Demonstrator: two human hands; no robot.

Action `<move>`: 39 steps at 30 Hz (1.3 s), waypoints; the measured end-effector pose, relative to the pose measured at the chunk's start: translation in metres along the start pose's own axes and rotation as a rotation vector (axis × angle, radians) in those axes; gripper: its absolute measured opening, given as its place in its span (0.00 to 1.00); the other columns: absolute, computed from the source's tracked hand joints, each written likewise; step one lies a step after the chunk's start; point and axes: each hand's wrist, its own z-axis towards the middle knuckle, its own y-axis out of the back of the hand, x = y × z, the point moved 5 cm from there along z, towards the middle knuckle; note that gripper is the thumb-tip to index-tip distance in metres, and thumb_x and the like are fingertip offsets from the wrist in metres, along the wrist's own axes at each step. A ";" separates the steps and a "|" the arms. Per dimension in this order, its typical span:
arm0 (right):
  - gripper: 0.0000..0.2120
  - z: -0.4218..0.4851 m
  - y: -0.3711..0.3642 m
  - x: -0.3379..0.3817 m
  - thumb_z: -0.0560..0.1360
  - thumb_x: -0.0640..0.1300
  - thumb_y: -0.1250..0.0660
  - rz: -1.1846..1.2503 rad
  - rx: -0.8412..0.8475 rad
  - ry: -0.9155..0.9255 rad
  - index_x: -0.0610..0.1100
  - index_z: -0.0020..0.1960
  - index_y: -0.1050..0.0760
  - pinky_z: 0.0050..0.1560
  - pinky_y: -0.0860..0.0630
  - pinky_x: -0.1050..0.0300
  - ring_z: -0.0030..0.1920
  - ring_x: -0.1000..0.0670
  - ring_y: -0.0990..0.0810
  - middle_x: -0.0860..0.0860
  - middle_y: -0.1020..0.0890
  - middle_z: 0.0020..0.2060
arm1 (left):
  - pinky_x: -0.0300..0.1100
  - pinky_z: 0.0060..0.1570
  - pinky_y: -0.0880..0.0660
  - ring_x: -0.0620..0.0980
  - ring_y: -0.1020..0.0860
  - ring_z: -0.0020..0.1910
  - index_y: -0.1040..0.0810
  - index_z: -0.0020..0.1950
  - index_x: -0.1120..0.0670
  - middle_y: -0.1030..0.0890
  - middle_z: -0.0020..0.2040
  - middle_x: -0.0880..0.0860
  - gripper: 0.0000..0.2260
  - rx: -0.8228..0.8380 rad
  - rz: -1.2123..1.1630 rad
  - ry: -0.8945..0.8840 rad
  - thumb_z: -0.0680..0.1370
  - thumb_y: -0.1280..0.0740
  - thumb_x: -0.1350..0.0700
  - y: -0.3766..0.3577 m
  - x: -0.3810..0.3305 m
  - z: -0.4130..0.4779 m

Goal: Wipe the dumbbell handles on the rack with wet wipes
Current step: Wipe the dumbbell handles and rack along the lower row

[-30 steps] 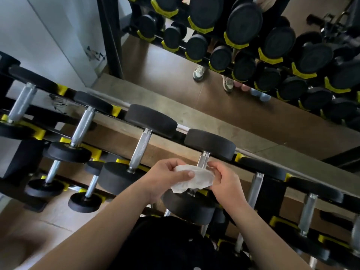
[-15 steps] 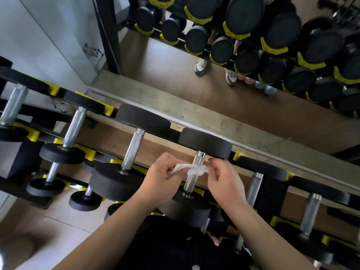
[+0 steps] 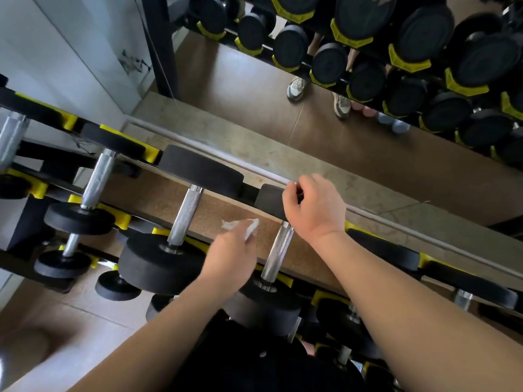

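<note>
- The mirror behind the rack shows rows of black dumbbells and a pair of trainers on the floor.
- The rack runs slantwise across the view, with black rails and yellow cradles, each cradle carrying a dumbbell with a knurled steel handle.
- The dumbbell being worked on lies in its cradle just right of a bigger neighbour. Its handle is bare from end to end, with nothing wrapped round it.
- The right hand sits on the far head with its fingers curled over the top edge. It looks like a steadying grip.
- The left hand is blurred, just left of the handle and not touching it. Its fingers are closed round a crumpled wet wipe that pokes out at the top.
- To my eye the wipe is between passes, or on its way to the neighbour's handle.
- To wipe well, wrap the wipe fully round the bar, run it collar to collar and twist so the knurling is cleaned all round.
- Keep the bracing hand on so the dumbbell does not roll in its cradle.
</note>
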 end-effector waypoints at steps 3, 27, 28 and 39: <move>0.18 -0.001 -0.003 -0.005 0.80 0.58 0.47 -0.008 -0.020 -0.009 0.49 0.37 0.33 0.35 0.30 0.54 0.39 0.49 0.28 0.53 0.29 0.36 | 0.35 0.36 0.25 0.48 0.16 0.44 0.38 0.81 0.51 0.17 0.53 0.53 0.22 0.173 0.014 -0.018 0.87 0.43 0.50 -0.051 -0.006 0.009; 0.16 -0.005 -0.005 -0.007 0.80 0.55 0.47 0.000 -0.152 0.061 0.49 0.38 0.35 0.32 0.32 0.54 0.37 0.46 0.29 0.51 0.30 0.35 | 0.38 0.30 0.31 0.46 0.25 0.33 0.26 0.66 0.58 0.23 0.38 0.50 0.13 0.015 0.000 0.191 0.87 0.45 0.53 -0.025 0.013 -0.007; 0.15 -0.005 -0.005 -0.007 0.80 0.55 0.48 -0.004 -0.148 0.055 0.49 0.38 0.35 0.33 0.32 0.55 0.37 0.47 0.29 0.51 0.29 0.35 | 0.40 0.33 0.27 0.47 0.21 0.37 0.28 0.69 0.58 0.20 0.43 0.52 0.14 0.049 -0.006 0.217 0.87 0.45 0.54 -0.030 0.015 0.002; 0.16 -0.005 -0.008 -0.008 0.80 0.56 0.48 -0.018 -0.124 0.019 0.50 0.38 0.34 0.34 0.28 0.53 0.38 0.46 0.28 0.51 0.29 0.36 | 0.45 0.38 0.26 0.45 0.24 0.39 0.24 0.66 0.54 0.20 0.46 0.50 0.18 0.336 -0.002 0.076 0.88 0.48 0.46 -0.026 0.015 -0.016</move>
